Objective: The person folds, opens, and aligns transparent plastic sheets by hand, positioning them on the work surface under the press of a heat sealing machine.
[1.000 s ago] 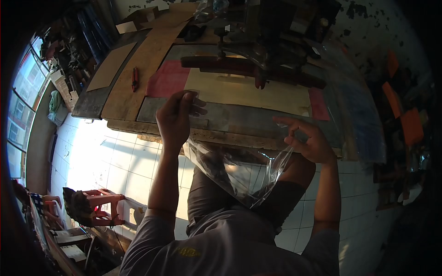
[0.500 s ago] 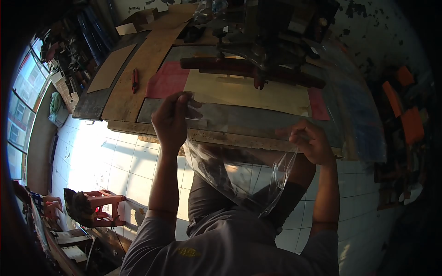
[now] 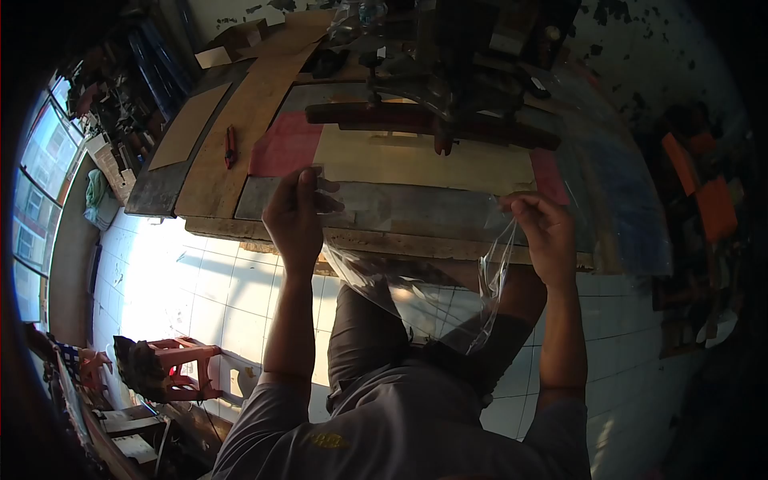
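A clear plastic sheet [image 3: 376, 280] hangs between my two hands, its lower part sagging in folds over my lap. My left hand [image 3: 296, 212] pinches one upper corner above the table's front edge. At the other corner, my right hand [image 3: 544, 228] has thumb and fingers closed on the film. Beyond them on the table lies a pale yellow sheet [image 3: 424, 164], with a red-pink piece [image 3: 286, 144] at its left end and another pink piece [image 3: 549, 176] at its right. Over the yellow sheet stands a dark machine with a long bar [image 3: 472, 132].
A red cutter knife [image 3: 230, 147] rests on a brown board [image 3: 210, 176] at the left. A cardboard piece [image 3: 190, 128] lies beside it. A reddish stool [image 3: 188, 368] stands on the tiled floor at lower left. Orange pieces [image 3: 714, 210] are at the far right.
My right hand has risen slightly, drawing its corner of the plastic sheet up toward the table. The hanging film has narrowed into tighter folds on the right. My left hand has shifted slightly.
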`<state>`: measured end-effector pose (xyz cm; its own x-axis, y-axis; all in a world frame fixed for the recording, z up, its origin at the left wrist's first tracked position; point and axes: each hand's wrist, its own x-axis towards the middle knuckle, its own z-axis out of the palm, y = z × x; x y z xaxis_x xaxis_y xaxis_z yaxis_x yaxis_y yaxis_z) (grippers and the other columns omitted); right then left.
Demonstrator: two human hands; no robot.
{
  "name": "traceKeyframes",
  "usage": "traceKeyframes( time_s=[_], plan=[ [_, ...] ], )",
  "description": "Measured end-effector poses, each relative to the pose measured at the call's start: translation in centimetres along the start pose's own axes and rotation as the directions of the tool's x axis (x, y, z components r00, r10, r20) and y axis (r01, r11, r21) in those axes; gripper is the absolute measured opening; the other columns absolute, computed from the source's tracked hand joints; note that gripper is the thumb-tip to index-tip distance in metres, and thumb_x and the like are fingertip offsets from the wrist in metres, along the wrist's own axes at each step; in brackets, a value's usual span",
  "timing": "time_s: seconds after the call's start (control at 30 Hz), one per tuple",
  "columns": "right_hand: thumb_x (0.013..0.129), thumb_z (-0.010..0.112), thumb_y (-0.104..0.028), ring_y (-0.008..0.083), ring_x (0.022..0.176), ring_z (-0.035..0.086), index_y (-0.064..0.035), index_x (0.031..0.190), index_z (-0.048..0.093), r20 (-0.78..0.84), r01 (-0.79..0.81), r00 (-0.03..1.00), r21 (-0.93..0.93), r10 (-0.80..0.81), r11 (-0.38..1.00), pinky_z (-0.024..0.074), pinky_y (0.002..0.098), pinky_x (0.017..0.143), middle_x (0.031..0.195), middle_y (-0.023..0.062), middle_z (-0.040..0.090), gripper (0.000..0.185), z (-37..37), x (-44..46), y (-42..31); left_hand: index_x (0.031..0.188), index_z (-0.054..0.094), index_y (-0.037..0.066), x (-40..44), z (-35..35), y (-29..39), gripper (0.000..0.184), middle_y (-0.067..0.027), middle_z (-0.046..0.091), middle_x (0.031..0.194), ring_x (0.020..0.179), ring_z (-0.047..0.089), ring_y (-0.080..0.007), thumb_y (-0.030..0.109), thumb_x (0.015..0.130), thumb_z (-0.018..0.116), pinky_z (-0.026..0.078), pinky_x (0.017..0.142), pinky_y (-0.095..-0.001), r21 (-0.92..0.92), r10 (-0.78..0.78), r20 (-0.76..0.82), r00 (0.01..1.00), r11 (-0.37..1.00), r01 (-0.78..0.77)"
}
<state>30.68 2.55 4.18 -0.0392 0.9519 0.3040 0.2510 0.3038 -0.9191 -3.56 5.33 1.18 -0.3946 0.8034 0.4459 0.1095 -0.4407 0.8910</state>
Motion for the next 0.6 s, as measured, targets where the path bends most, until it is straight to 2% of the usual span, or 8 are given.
traceKeyframes(
  time_s=[0.13, 0.23, 0.33, 0.43, 0.53, 0.6],
  plan=[
    [0.102, 0.071, -0.015, 0.0127, 0.093, 0.071, 0.0029, 0.103, 0.076, -0.062, -0.026, 0.998, -0.006, 0.026, 1.0, 0.0547, 0.0294, 0.09, 0.097, 0.008, 0.078, 0.019, 0.3, 0.2, -0.2, 0.11, 0.071, -0.004, -0.2, -0.1, -0.1, 0.023, -0.0104, 0.076, 0.082, 0.061, 0.072, -0.0126, 0.017, 0.109, 0.061, 0.056, 0.056, -0.0256, 0.005, 0.003, 0.01, 1.0, 1.0, -0.003],
    [0.1, 0.074, -0.012, 0.0117, 0.09, 0.072, 0.0032, 0.104, 0.077, -0.046, -0.06, 0.997, 0.006, 0.061, 0.998, 0.0565, 0.0272, 0.085, 0.09, 0.0069, 0.077, 0.016, -0.1, 0.5, -0.1, 0.111, 0.072, -0.004, 0.0, -0.4, 0.0, 0.023, -0.0099, 0.076, 0.081, 0.061, 0.07, -0.011, 0.016, 0.108, 0.061, 0.055, 0.055, -0.0252, 0.05, 0.019, 0.015, 1.0, 0.999, -0.02],
    [0.098, 0.075, -0.009, 0.0102, 0.087, 0.07, 0.0029, 0.106, 0.077, 0.068, -0.029, 0.997, -0.005, 0.029, 1.0, 0.0564, 0.026, 0.081, 0.09, 0.0057, 0.076, 0.015, -1.2, 0.9, 0.0, 0.112, 0.073, -0.003, 0.3, -1.0, -0.5, 0.021, -0.009, 0.076, 0.08, 0.06, 0.068, -0.0092, 0.014, 0.108, 0.061, 0.054, 0.054, -0.025, 0.115, 0.057, 0.022, 0.998, 0.992, -0.059],
    [0.098, 0.076, -0.008, 0.0098, 0.085, 0.07, 0.0024, 0.105, 0.078, 0.097, -0.015, 0.995, 0.01, 0.014, 1.0, 0.0563, 0.0257, 0.081, 0.091, 0.0057, 0.076, 0.013, -1.4, 1.1, -0.8, 0.112, 0.073, -0.002, 0.6, -1.5, -1.0, 0.02, -0.0083, 0.076, 0.079, 0.06, 0.067, -0.0082, 0.012, 0.107, 0.061, 0.054, 0.053, -0.025, 0.186, 0.073, 0.028, 0.997, 0.979, -0.077],
    [0.096, 0.076, -0.006, 0.0104, 0.087, 0.071, 0.0028, 0.106, 0.076, 0.044, 0.005, 0.999, 0.026, -0.006, 1.0, 0.0564, 0.0257, 0.081, 0.093, 0.0068, 0.076, 0.013, -1.3, 1.4, -0.7, 0.112, 0.074, -0.002, 0.3, -1.2, -1.0, 0.019, -0.0083, 0.076, 0.08, 0.06, 0.067, -0.008, 0.011, 0.107, 0.061, 0.054, 0.054, -0.0249, 0.194, 0.076, 0.017, 0.997, 0.978, -0.078],
    [0.096, 0.076, -0.005, 0.0111, 0.089, 0.071, 0.0035, 0.111, 0.074, -0.042, -0.044, 0.998, 0.074, 0.047, 0.996, 0.0566, 0.0259, 0.082, 0.094, 0.0077, 0.076, 0.017, -0.9, 1.3, -1.1, 0.112, 0.073, -0.002, 0.0, -0.9, -1.3, 0.019, -0.0088, 0.076, 0.08, 0.06, 0.067, -0.0085, 0.012, 0.107, 0.061, 0.054, 0.055, -0.025, 0.159, 0.071, 0.0, 0.997, 0.985, -0.071]
  ],
)
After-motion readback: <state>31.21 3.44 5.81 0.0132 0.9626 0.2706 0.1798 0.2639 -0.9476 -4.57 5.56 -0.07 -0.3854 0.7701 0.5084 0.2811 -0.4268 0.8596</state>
